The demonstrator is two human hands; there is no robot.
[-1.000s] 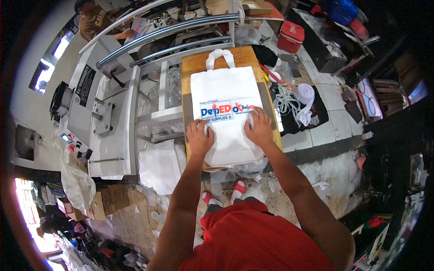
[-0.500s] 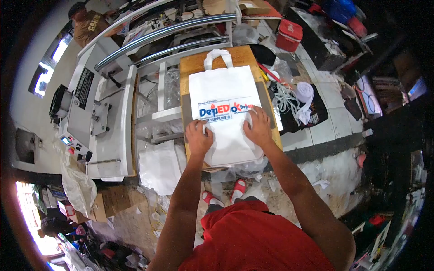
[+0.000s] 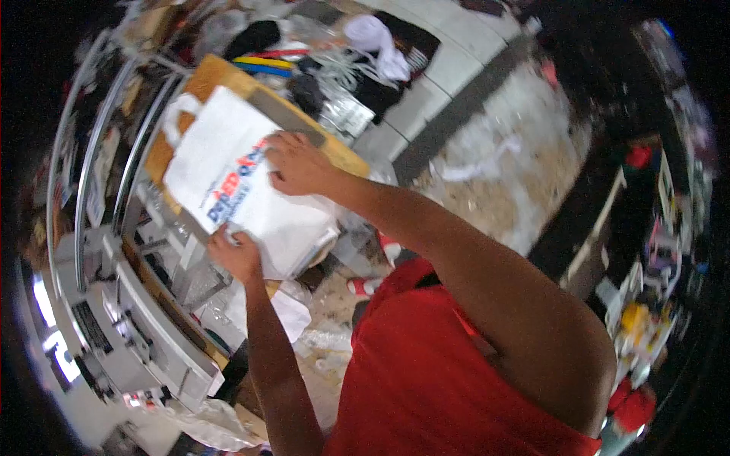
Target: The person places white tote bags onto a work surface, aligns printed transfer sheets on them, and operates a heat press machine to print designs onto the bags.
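A white tote bag (image 3: 220,129) with blue and red "DepED" lettering lies flat on a wooden board (image 3: 209,76), its handle loop at the far left end. My right hand (image 3: 300,163) rests on the bag's right side, over part of the print, fingers spread. At the near left edge is my left hand (image 3: 237,254), thumb and fingers apart, touching the fabric. More white layers show under the bag's near end. Both hands are a little blurred.
Left of the board stands a heat-press-like machine (image 3: 163,323) with metal rails (image 3: 99,167). Beyond the board lie coiled pale straps (image 3: 342,68), a white cloth roll (image 3: 376,45) and dark fabric (image 3: 414,45). Plastic scraps (image 3: 494,152) litter the floor.
The view has swung to the right and tilted, so the board, bag and machine appear further left and rotated. My hands remain on the bag.
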